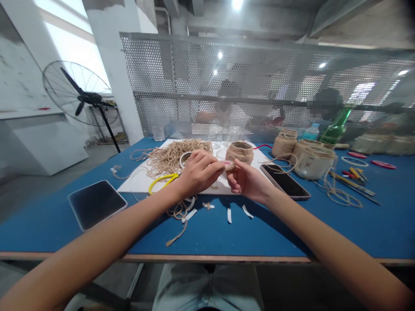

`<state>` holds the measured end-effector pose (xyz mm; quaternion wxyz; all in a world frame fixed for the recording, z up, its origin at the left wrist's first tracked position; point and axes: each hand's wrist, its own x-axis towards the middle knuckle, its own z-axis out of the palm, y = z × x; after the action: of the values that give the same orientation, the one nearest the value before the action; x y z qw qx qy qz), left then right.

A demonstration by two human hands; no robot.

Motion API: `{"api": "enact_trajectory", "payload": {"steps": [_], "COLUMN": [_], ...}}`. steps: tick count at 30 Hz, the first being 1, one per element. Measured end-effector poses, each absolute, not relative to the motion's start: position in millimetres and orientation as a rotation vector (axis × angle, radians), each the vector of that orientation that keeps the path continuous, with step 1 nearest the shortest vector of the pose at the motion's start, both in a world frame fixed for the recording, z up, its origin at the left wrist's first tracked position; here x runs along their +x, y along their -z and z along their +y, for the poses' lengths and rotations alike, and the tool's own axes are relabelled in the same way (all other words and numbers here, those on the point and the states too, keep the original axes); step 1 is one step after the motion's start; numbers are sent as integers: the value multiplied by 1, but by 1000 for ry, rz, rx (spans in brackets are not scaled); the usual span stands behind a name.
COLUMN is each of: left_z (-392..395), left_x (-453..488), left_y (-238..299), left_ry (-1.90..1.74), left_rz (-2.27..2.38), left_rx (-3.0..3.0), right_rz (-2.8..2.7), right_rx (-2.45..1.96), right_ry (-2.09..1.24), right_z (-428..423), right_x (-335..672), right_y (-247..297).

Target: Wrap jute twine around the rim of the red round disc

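Observation:
My left hand (197, 172) and my right hand (248, 181) meet above a white board (136, 183) on the blue table (292, 229). Both pinch a small ring (228, 165) wrapped in twine with a red inner edge. My left fingers are closed on its left side, my right fingers on its right side. Just behind the ring stands a jar wrapped in twine (240, 151). A loose heap of jute twine (168, 156) lies on the board to the left, beside yellow-handled scissors (162, 180).
A dark tablet (96, 203) lies front left, a phone (285, 181) right of my hands. Several twine-wrapped jars (311, 160), a green bottle (337, 125), pencils and red rings sit at right. White paper strips (229, 214) lie near the front edge. People sit behind a perforated screen (259, 82); a fan (81, 97) stands at left.

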<state>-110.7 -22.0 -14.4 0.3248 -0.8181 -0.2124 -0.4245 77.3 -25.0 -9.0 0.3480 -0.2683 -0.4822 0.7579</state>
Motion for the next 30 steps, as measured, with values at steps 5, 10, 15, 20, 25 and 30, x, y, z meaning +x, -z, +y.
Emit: {"api": "enact_trajectory", "payload": {"steps": [5, 10, 15, 20, 25, 30], "left_z": [-23, -21, -23, -26, -24, -22], "left_x": [-110, -111, -107, -104, -106, -109], "left_y": [16, 18, 20, 22, 23, 21], "left_ry": [1080, 1148, 1115, 1102, 1088, 1028], "left_rz": [-546, -612, -596, -568, -548, -542], "left_rx": [-2120, -2040, -2069, -2052, -2074, -2161], "right_rz": [-1167, -1204, -1217, -1256, -1283, -1335], "right_rx": [-562, -514, -574, -563, -604, -651], "right_ry": [-2016, -2013, -1829, -1742, -1705, -1664], "right_z": [-31, -38, -36, -34, -33, -28], "right_x": [72, 64, 61, 60, 61, 65], "right_y": [10, 18, 23, 25, 25, 25]}}
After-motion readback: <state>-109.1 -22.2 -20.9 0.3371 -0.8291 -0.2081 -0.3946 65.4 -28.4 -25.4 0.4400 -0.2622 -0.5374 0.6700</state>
